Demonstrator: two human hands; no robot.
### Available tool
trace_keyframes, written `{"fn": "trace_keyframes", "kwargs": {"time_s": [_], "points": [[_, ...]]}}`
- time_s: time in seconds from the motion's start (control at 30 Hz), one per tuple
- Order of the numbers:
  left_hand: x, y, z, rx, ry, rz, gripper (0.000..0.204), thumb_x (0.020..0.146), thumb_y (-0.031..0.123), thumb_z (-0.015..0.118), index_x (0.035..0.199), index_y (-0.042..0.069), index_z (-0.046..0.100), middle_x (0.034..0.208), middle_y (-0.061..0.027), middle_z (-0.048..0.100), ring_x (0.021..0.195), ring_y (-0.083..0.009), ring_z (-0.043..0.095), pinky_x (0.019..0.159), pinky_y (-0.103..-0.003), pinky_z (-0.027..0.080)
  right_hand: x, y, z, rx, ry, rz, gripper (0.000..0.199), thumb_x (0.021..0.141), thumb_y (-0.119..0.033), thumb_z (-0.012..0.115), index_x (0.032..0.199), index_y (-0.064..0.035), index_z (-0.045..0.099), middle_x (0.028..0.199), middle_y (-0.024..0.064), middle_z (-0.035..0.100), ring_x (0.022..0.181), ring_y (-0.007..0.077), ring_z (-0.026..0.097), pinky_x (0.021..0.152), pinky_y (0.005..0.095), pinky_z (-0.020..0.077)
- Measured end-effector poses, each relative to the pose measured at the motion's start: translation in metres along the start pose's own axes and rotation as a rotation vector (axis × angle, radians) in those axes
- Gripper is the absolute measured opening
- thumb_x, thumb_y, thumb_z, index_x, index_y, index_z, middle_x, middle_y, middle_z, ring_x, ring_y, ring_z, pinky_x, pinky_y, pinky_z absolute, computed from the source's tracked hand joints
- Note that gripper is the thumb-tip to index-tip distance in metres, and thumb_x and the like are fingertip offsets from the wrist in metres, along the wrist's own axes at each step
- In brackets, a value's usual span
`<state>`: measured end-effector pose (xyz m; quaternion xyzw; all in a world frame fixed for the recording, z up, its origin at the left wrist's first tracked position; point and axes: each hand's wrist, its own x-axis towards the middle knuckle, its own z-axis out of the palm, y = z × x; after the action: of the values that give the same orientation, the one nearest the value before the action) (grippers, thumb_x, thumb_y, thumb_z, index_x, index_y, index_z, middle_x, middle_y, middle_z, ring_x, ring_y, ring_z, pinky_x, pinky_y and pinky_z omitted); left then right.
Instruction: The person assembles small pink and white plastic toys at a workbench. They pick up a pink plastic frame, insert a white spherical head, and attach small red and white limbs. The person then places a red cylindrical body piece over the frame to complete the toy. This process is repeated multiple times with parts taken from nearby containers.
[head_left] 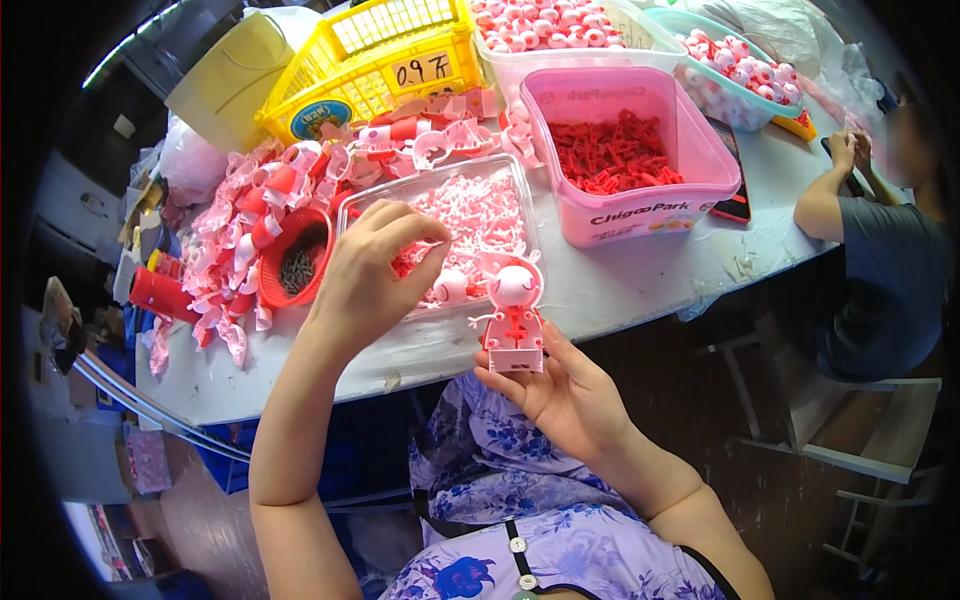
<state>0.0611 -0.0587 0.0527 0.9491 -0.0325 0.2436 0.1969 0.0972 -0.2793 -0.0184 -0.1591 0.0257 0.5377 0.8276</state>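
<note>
At the near edge of a white worktable (620, 285), a person holds a small pink-and-red toy figure (514, 318) upright on the fingertips of the right hand (560, 395), palm turned up and fingers loosely cupped beneath its boxy base. The left hand (375, 270) hovers just left of the figure, over the near corner of a clear tray (440, 190) of small pink parts, its thumb and fingers pinched narrowly together; whatever they grip is too small to make out. The figure stands between the two hands, apart from the left and just in front of the tray's near wall.

A red bowl (298, 255) of dark small parts sits just left of the tray, its contents blurred. Behind it a heap of pink and red pieces (250, 230) spreads toward a yellow basket (385, 60). A pink tub (625, 150) of red parts stands to the right of the tray, and a phone (738, 205) beside it is partly hidden by the tub's wall. Bins at the far side are cut off by the frame's top.

At the far right, another person's arm (825, 195) rests on the table. Bare tabletop lies between the tub and the near edge.
</note>
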Motion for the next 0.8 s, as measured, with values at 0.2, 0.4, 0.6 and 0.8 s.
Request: {"fn": "trace_keyframes", "kwargs": {"time_s": [0.2, 0.4, 0.6, 0.8], "points": [[-0.007, 0.036, -0.001, -0.077, -0.135, 0.072, 0.014, 0.074, 0.001, 0.071, 0.087, 0.004, 0.067, 0.083, -0.0071, 0.060, 0.081, -0.0234, 0.057, 0.070, -0.034, 0.047, 0.009, 0.005, 0.010, -0.047, -0.036, -0.017, 0.033, 0.104, -0.026, 0.037, 0.128, -0.0036, 0.039, 0.123, 0.0124, 0.053, 0.114, 0.0242, 0.056, 0.103, 0.0404, 0.0467], [-0.009, 0.042, 0.008, 0.040, -0.068, 0.165, 0.016, 0.071, 0.001, 0.073, 0.085, 0.006, 0.068, 0.077, -0.0058, 0.059, 0.074, -0.0233, 0.057, 0.063, -0.034, 0.047, 0.012, 0.008, 0.007, -0.028, -0.019, -0.028, 0.032, 0.104, -0.027, 0.037, 0.128, -0.0065, 0.040, 0.121, 0.0098, 0.054, 0.112, 0.0181, 0.057, 0.103, 0.0385, 0.0468], [-0.013, 0.050, 0.020, 0.122, 0.024, 0.228, 0.015, 0.070, 0.000, 0.073, 0.083, 0.004, 0.067, 0.073, -0.0057, 0.059, 0.068, -0.0224, 0.057, 0.059, -0.033, 0.047, 0.013, 0.008, 0.007, -0.032, -0.047, -0.027, 0.031, 0.104, -0.027, 0.037, 0.129, -0.0086, 0.041, 0.122, 0.0073, 0.054, 0.112, 0.0158, 0.057, 0.102, 0.0366, 0.0460], [-0.017, 0.050, 0.022, 0.049, 0.040, 0.145, 0.017, 0.069, -0.001, 0.073, 0.083, 0.003, 0.067, 0.078, -0.0070, 0.064, 0.072, -0.0229, 0.061, 0.062, -0.033, 0.050, 0.013, 0.007, 0.006, -0.024, -0.058, -0.036, 0.032, 0.104, -0.028, 0.037, 0.129, -0.0085, 0.041, 0.123, 0.0063, 0.053, 0.114, 0.0155, 0.056, 0.102, 0.0356, 0.0455]]}}
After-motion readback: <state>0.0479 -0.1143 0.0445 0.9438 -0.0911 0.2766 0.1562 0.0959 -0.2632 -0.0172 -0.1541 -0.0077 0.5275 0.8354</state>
